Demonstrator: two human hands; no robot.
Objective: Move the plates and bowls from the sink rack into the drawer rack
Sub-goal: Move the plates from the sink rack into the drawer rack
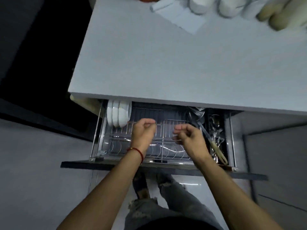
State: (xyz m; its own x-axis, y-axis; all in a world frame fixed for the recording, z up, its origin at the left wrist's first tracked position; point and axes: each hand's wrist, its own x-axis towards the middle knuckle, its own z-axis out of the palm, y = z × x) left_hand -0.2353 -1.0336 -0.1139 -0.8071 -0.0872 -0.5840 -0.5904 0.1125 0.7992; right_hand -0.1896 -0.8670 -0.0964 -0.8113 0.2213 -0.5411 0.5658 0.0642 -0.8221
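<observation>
The pulled-out drawer rack [172, 128], a chrome wire frame, lies open below the counter edge. A few white bowls [118, 113] stand on edge in its back left corner, partly under the counter. My left hand [143, 131], with a red string at the wrist, hovers over the rack's middle, fingers curled loosely and holding nothing. My right hand [189, 138] is beside it to the right, fingers also curled and empty. The sink rack is out of view.
A cutlery compartment [216, 138] with a wooden-handled utensil fills the drawer's right side. The white countertop [166, 63] spreads above, with white containers [224, 5] and a folded cloth [181, 17] at its far edge. The dark drawer front [116, 166] juts toward my legs.
</observation>
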